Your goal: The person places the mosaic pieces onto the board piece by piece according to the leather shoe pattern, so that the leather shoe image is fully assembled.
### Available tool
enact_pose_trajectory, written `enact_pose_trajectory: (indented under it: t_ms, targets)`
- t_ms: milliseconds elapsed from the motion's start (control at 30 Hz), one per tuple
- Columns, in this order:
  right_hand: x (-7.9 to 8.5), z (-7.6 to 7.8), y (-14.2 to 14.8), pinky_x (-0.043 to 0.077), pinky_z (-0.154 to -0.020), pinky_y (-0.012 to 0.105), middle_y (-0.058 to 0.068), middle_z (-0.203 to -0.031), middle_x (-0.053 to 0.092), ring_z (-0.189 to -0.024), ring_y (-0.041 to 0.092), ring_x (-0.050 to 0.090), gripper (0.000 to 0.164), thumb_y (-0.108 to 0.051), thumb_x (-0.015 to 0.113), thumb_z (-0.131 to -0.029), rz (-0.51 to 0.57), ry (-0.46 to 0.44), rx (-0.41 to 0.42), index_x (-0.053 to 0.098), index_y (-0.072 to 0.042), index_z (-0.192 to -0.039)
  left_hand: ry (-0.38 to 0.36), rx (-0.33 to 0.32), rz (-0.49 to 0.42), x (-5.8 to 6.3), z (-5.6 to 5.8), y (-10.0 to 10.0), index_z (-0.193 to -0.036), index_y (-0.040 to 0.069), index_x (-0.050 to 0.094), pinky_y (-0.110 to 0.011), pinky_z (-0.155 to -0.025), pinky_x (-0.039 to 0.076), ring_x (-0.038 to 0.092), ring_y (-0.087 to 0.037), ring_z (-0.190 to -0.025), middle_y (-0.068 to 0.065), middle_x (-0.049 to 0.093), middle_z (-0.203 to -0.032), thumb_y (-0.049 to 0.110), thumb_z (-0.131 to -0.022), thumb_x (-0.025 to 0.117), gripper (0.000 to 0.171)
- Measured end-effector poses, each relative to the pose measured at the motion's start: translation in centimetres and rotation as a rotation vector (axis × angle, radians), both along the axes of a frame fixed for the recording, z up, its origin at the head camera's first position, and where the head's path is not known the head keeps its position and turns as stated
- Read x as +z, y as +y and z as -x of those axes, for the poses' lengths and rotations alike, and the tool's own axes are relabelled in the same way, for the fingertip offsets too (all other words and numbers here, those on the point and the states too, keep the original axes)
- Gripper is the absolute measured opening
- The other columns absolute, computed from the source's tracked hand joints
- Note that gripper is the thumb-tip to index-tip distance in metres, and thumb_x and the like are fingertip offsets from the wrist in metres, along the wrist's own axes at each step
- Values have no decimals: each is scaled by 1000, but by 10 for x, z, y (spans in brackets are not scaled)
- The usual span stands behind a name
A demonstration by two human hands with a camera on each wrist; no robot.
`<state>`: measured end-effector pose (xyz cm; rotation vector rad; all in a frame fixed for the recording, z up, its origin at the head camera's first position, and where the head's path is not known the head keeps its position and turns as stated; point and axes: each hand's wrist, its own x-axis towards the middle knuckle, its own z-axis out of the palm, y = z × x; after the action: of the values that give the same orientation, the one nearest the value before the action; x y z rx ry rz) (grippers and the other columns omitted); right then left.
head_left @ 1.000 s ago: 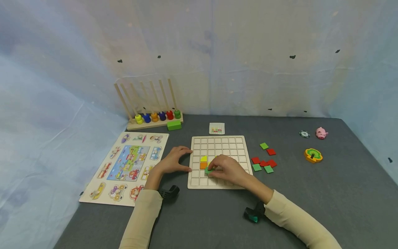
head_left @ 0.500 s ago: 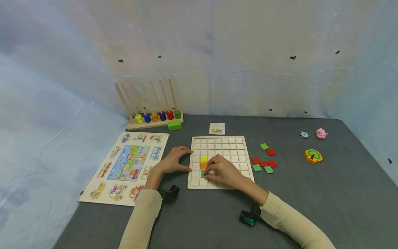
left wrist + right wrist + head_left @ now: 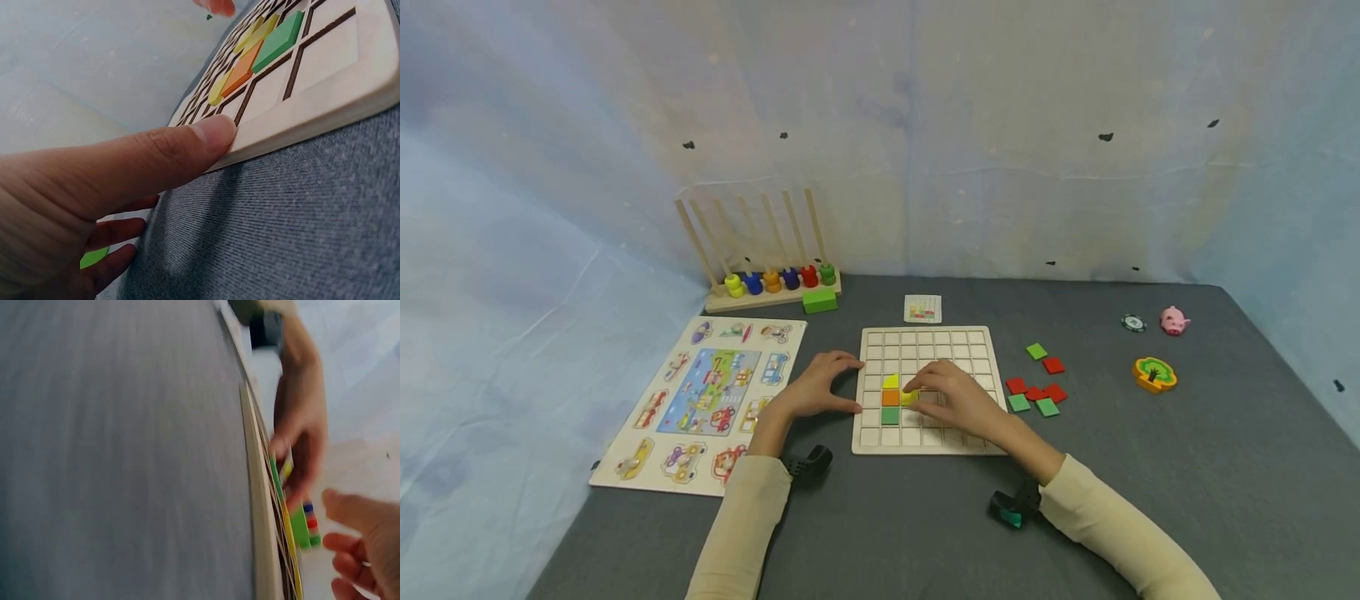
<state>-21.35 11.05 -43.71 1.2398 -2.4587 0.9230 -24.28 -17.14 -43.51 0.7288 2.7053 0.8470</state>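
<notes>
My left hand (image 3: 815, 390) holds steady at the left edge of the wooden grid board (image 3: 868, 337), thumb and fingertips at the rim. In the left wrist view the thumb (image 3: 212, 132) lies on the board's border. A green square tile (image 3: 890, 416) sits flat in a cell, just below an orange tile (image 3: 890, 398) and a yellow tile (image 3: 891, 382). Over the board hovers my right hand (image 3: 958, 404), thumb and forefinger apart, nothing between them. Its fingers partly cover another yellow tile (image 3: 907, 398).
Loose red tiles (image 3: 1035, 394) and green tiles (image 3: 1047, 407) lie right of the board. Behind it is a small pattern card (image 3: 922, 308). A vehicle puzzle (image 3: 715, 400) and a peg counting stand (image 3: 760, 302) are left. A toy pig (image 3: 1174, 320), chip (image 3: 1133, 322) and tree piece (image 3: 1154, 374) lie far right.
My right hand carried the green tile left into the cell below the orange one, let it go, and drew back up and right. My left hand stayed in place.
</notes>
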Motion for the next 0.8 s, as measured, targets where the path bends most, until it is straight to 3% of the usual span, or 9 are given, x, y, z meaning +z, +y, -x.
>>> enact_pose_trajectory:
  t_ms: [300,533,800]
  targets:
    - [10,8,62,47,-60,33,6,-100,62,-79,21,56,21,-9,71,-82,42,-25,-67,69,-6,-102,1,6,3,-1,1,-2,-135,13,49,-51,-107,25,27,-29,-132,-9,38,-141,39,-74,78,72]
    - [13,8,100,44,-62,31,7,-95,61,-74,20,52,22,-8,71,-82,-53,-99,-99,68,-6,-103,3,7,-3,-2,1,-2,-135,13,49,-51,-107,25,27,-30,-132,-10,39,-140,39,-74,77,72]
    - [11,10,123,46,-71,37,9,-108,61,-90,21,55,30,-1,66,-83,-155,-151,-100,65,-4,-113,-6,12,-5,0,0,-1,-135,13,49,-51,-107,25,27,-29,-131,-9,38,-140,39,-74,77,72]
